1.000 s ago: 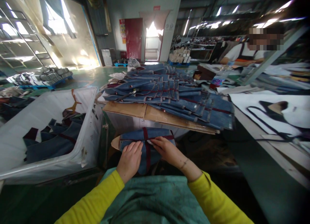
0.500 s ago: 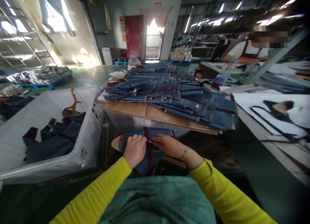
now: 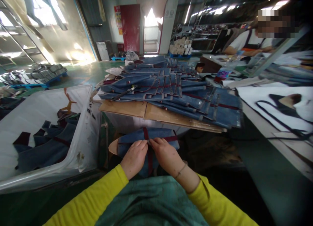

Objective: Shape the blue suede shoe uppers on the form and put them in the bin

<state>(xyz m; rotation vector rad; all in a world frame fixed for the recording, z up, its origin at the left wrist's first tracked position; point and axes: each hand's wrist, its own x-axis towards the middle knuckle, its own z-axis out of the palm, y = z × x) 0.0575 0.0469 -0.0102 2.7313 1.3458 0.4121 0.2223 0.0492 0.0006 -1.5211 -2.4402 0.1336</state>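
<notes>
Cloth (image 3: 158, 132), blue, rounded, maroon-banded, left hand (image 3: 136, 157) and right hand (image 3: 167, 156) atop.

We are resting left hand (image 3: 135, 158) and right hand (image 3: 167, 156) close together on blue piece (image 3: 158, 133) with dark-red bands (image 3: 146, 132). Beyond: blue stack (image 3: 171, 89) is lying on cardboard (image 3: 168, 117). Left: white bin (image 3: 84, 118) is holding similar pieces (image 3: 50, 148).

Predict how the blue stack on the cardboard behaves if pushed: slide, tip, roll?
The blue stack would probably shear rather than move as one: it overlaps in staggered layers. Rolling seems unlikely: it lies flat and broad. Its right end shows some sheen, so may be slippery.
</notes>
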